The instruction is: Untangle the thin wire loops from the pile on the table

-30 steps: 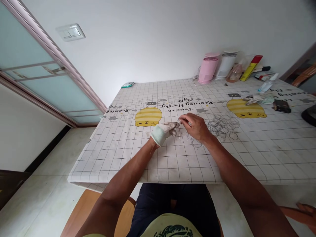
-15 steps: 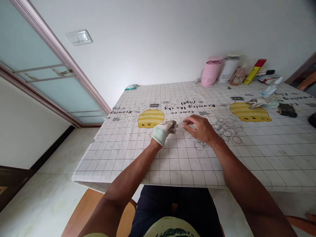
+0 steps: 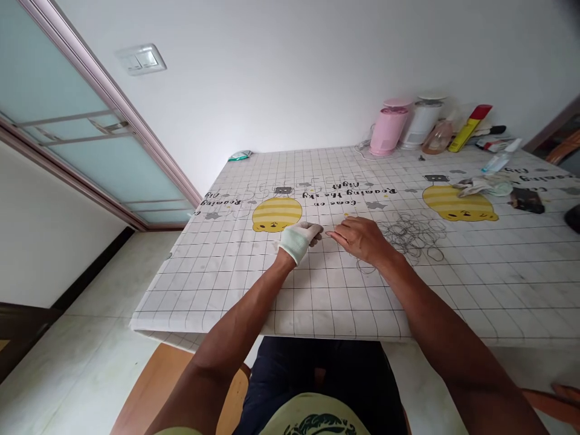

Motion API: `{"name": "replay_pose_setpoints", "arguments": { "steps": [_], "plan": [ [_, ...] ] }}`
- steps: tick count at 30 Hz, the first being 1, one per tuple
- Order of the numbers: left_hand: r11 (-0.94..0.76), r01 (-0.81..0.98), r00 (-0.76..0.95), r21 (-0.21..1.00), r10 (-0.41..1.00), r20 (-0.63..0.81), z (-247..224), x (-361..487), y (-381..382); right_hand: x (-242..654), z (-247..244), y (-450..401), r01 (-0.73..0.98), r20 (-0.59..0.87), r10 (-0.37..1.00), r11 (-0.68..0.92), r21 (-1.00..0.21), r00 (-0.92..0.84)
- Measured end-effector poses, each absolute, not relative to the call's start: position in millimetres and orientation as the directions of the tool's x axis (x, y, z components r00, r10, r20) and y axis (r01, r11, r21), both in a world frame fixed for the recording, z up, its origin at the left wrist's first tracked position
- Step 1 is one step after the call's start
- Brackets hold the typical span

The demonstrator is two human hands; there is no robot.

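My left hand (image 3: 301, 237) wears a pale knit glove with greyish fingertips. Its fingers are pinched together over the table, and whatever they hold is too small to make out. Just to the right, my bare right hand (image 3: 357, 237) has its fingers curled and pressed together, the tips pointing at the gloved fingers across a small gap. Any thin piece between the two hands cannot be made out. Beside and partly behind my right wrist lies a loose tangle of thin dark wire-like loops (image 3: 414, 237), spread flat on the checked tablecloth (image 3: 335, 302).
Along the wall stand a pink cylinder (image 3: 388, 131), a white one (image 3: 422, 124), a bottle (image 3: 438, 138) and a yellow-red can (image 3: 470, 128). A crumpled glove (image 3: 487, 185) and a dark object (image 3: 526, 200) lie at right. A green packet (image 3: 240, 155) sits at the far left corner.
My right hand's fingers have gone from a spread, arched pose to curled together, and the hand has shifted slightly left. My left hand's fingers have curled in more and its wrist has turned a little.
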State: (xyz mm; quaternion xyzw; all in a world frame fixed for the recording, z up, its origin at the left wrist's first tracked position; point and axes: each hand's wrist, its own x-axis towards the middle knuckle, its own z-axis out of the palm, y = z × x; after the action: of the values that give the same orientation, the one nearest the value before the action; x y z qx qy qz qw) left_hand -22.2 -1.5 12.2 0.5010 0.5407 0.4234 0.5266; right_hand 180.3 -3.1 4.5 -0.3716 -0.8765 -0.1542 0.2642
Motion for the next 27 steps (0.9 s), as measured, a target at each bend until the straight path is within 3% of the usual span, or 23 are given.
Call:
{"name": "replay_pose_setpoints", "arguments": {
  "steps": [6, 16, 27],
  "plan": [
    [0.093, 0.178, 0.033, 0.980, 0.994, -0.100, 9.2, -17.4, -2.2, 175.5, 0.9, -4.8, 0.791, 0.597, 0.589, 0.598, 0.132, -0.545],
    [0.053, 0.170, -0.053, 0.984, 0.998, -0.045, 10.3, -11.9, -6.8, 174.9, -7.0, 2.5, 0.821, 0.550, 0.711, 0.566, -0.078, -0.438],
    [0.041, 0.131, -0.126, 0.990, 0.992, -0.024, 16.6, -10.1, -10.4, 168.5, -5.9, -2.2, 0.817, 0.512, 0.760, 0.549, -0.176, -0.400]
  ]
}}
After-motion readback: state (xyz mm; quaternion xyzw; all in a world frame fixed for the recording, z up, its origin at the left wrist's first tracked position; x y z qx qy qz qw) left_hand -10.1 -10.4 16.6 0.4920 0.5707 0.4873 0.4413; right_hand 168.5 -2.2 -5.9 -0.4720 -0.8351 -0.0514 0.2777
